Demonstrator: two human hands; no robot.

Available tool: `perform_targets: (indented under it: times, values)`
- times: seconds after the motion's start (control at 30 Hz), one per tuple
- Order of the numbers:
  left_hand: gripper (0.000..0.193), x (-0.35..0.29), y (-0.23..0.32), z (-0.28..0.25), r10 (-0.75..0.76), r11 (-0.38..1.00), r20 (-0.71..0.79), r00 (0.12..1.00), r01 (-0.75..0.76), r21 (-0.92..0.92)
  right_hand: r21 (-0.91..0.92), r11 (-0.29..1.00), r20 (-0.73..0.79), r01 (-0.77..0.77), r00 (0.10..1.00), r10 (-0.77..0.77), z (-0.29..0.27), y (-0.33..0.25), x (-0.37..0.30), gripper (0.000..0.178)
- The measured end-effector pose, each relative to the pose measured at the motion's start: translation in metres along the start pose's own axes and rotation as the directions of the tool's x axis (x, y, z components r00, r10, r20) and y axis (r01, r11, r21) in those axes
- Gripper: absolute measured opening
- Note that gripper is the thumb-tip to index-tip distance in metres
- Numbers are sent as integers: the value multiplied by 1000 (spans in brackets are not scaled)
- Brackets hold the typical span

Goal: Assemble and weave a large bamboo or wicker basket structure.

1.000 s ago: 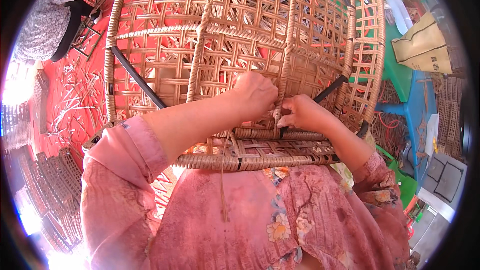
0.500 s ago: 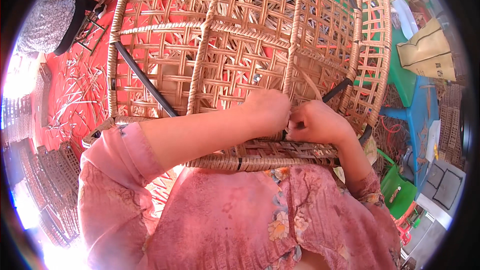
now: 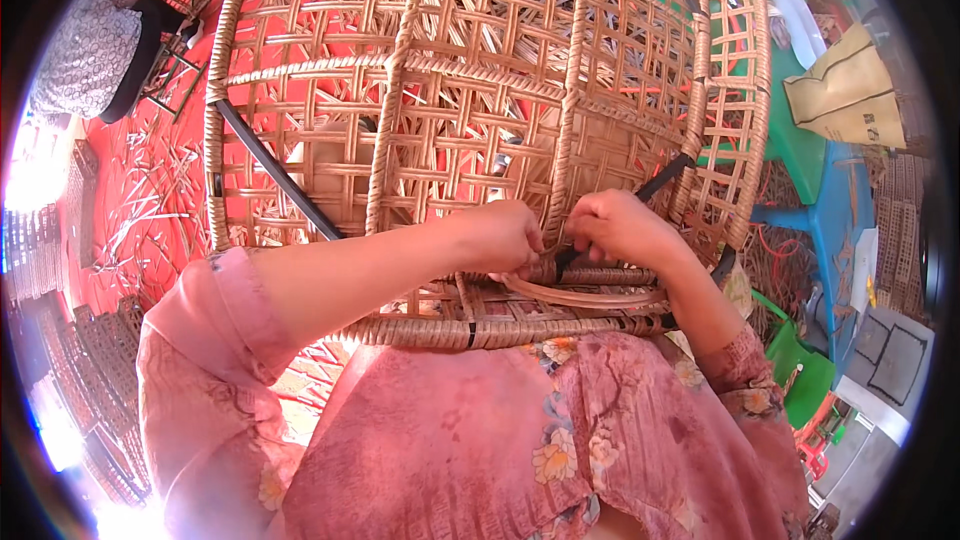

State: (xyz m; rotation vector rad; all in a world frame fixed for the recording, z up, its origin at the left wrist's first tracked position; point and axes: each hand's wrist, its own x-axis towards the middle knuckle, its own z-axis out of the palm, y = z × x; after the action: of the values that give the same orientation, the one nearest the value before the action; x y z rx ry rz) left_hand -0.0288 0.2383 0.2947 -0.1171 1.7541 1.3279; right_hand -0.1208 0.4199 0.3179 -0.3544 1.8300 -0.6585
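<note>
Woven piece: a tan rattan lattice body (image 3: pixel 393 90) with wrapped ribs is standing directly before the person, its lower rim lying against the pink floral shirt (image 3: pixel 420 440).
Lattice contents: straw-like scraps are showing through the gaps over red; whether they are lying inside the body or beneath it is hard to tell.
Left hand: the hand (image 3: pixel 503 237) is resting just left of the base of a wrapped rib (image 3: pixel 568 105); its fingers are sitting folded and narrow, hiding whatever may be between them.
Right hand: the hand (image 3: pixel 622 225) is facing it across the rib, fingers bending narrow above a dark strap (image 3: pixel 662 180); cannot tell whether they are gripping anything.
Loose strip: one flat tan strand (image 3: pixel 580 296) is curving below both hands, along the lower rim.
Tan bag: the bag (image 3: pixel 850 90) is lying at the right by a green surface (image 3: pixel 795 145); its contents are not showing.
Floor, left: pale scraps (image 3: pixel 140 195) are scattering over red ground (image 3: pixel 95 290).
Left edge: woven pieces (image 3: pixel 95 385) are standing close together.
</note>
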Motion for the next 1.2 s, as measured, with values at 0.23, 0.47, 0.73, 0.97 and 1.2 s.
perform_targets:
  times: [0.23, 0.47, 0.73, 0.97, 1.2]
  values:
    - [20, -5, 8, -4, -72, 985, 1, 997, 70, 160, 79, 996, -10, -31, 999, 31, 15, 13, 19, 14]
    - [21, -6, 12, 0, 0, 801, -202, 979, 121, 586, 306, 952, -16, 9, 1000, -4, 29, 18, 19, 22]
    - [12, 9, 16, 1, 288, 517, -213, 934, 36, 855, 274, 962, -7, 14, 1000, -13, 27, 16, 22, 17]
    - [10, 10, 13, -4, 416, 522, -200, 887, -53, 852, 266, 964, 193, -4, 980, -49, 10, 16, 22, 20]
    - [13, 7, 12, -11, 456, 438, -165, 875, -59, 897, 145, 989, 199, 13, 979, -42, 14, 5, 18, 31]
